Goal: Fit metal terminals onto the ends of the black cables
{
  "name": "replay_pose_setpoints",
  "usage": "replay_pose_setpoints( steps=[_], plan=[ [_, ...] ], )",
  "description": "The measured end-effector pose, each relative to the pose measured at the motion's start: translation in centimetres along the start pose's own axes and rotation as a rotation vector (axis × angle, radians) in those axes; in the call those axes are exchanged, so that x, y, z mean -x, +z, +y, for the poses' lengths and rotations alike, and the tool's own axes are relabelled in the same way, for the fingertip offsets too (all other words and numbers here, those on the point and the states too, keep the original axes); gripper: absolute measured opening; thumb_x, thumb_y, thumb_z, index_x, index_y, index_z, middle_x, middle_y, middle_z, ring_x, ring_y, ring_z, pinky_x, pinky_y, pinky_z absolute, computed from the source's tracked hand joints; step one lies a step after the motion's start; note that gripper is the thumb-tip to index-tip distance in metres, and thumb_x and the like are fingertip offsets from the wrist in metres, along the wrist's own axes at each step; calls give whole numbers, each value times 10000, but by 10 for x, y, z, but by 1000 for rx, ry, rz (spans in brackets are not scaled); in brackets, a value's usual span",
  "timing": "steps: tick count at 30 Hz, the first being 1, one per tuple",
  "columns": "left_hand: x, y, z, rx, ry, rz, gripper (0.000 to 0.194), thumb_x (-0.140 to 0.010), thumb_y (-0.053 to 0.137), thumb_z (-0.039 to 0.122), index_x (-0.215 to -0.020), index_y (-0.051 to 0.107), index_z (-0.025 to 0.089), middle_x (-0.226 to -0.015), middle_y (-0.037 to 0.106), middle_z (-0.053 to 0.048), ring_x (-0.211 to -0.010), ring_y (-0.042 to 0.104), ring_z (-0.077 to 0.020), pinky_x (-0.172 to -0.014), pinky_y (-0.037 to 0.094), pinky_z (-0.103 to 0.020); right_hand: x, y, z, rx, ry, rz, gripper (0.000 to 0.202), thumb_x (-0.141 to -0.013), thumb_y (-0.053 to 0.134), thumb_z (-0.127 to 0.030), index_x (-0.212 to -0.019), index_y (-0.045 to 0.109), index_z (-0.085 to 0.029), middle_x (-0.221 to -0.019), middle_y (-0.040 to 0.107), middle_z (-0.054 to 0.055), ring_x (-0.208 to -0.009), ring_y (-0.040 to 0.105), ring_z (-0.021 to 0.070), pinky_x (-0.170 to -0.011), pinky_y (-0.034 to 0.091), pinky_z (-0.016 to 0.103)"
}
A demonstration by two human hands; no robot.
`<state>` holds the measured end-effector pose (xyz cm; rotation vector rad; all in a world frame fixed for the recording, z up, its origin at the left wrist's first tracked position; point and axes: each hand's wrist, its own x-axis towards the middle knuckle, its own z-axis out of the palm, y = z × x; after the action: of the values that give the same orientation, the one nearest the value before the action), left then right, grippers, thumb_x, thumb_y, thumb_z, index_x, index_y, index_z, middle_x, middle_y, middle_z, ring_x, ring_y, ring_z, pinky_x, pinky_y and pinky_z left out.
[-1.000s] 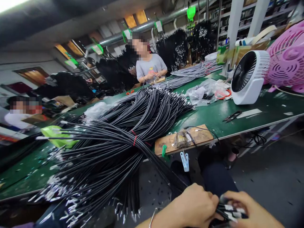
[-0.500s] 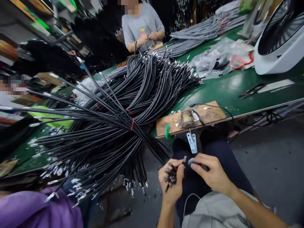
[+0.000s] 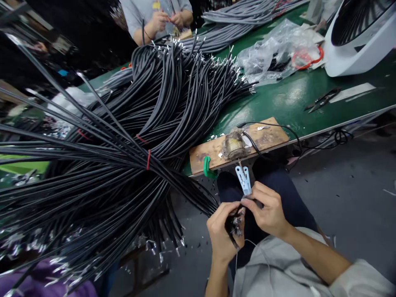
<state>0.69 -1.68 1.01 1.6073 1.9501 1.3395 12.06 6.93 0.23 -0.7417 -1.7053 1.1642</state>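
Note:
My left hand (image 3: 223, 231) is closed round the gathered ends of a bunch of black cables (image 3: 185, 183), whose silvery tips poke out of the fist. My right hand (image 3: 267, 210) pinches a dark cable end against the left fingertips; the fingers partly cover it. Right above them, a light-blue clothespin (image 3: 243, 179) hangs from the shaft of a small, grimy motor (image 3: 234, 145). Its lower tip reaches my right fingertips; whether it grips the cable cannot be seen. The motor is fixed on a wooden board (image 3: 272, 134) at the table edge, beside a green clamp (image 3: 208, 167).
A big heap of black cables (image 3: 173, 107), tied with red bands, covers the left of the green table (image 3: 297, 93). Snips (image 3: 323, 100), a plastic bag (image 3: 272, 51), red-handled scissors (image 3: 309, 59) and a white fan (image 3: 355, 53) lie to the right. A co-worker (image 3: 154, 20) sits opposite.
My right hand has come up against my left, and both have moved close under the clothespin. The left fist has turned. The view has shifted, so the table things appear further left and higher.

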Motion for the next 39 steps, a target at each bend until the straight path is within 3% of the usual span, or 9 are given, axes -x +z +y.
replay_pose_setpoints(
  steps=[4,10,17,20,23,27,34,37,39],
  plan=[
    [1,6,2,2,-93,95,39,-850,611,178,-815,628,174,-685,599,-3,-582,567,-114,-552,441,-212,8,19,6,-422,299,83,201,-827,652,-307,-683,627,-169,-691,536,19,-643,502,141,-578,413,258],
    [2,12,0,177,-194,92,184,-901,569,237,-735,620,177,-639,549,21,-551,524,-95,-541,398,-205,2,23,2,-1060,697,-43,280,-686,783,-401,-723,648,-158,-634,529,-4,-588,479,107,-587,442,229],
    [-3,1,6,230,-234,-49,364,-940,507,277,-596,553,168,-549,516,22,-498,481,-89,-540,371,-222,12,8,22,-873,498,-143,278,-847,650,-438,-863,654,-161,-708,538,15,-600,483,110,-555,448,235],
    [-5,0,8,259,-295,-80,423,-944,494,338,-558,513,168,-524,502,18,-485,467,-92,-519,364,-224,12,3,25,-731,370,-195,442,-789,664,-561,-952,662,-150,-805,580,56,-689,536,144,-608,484,272],
    [-4,3,8,271,-364,-84,445,-933,509,385,-544,501,168,-498,479,23,-461,447,-89,-497,354,-221,7,2,21,-594,217,-162,300,-727,777,-416,-843,677,-158,-791,603,52,-697,556,150,-618,488,278],
    [-2,5,6,242,-358,-94,424,-942,495,372,-573,532,167,-528,514,12,-481,473,-92,-485,344,-216,-1,6,14,-678,343,-19,262,-715,796,-361,-669,622,-171,-649,576,7,-574,545,124,-525,480,247],
    [2,2,3,205,-295,-102,369,-946,500,311,-619,592,167,-527,517,19,-464,475,-89,-468,339,-213,-5,9,16,-819,373,-172,330,-680,814,-412,-678,608,-154,-635,539,-12,-529,529,105,-474,461,229],
    [0,1,3,197,-267,-152,270,-941,509,269,-739,659,171,-575,585,8,-510,557,-111,-533,418,-222,4,12,19,-617,328,-8,312,-776,735,-372,-636,539,-174,-606,490,-26,-486,483,100,-435,416,229],
    [-3,1,4,169,-226,-166,186,-920,544,247,-823,683,169,-654,650,-16,-593,618,-138,-592,459,-236,9,13,20,-318,119,148,253,-818,686,-293,-635,554,-178,-622,525,-1,-543,489,123,-499,434,261]
  ],
)
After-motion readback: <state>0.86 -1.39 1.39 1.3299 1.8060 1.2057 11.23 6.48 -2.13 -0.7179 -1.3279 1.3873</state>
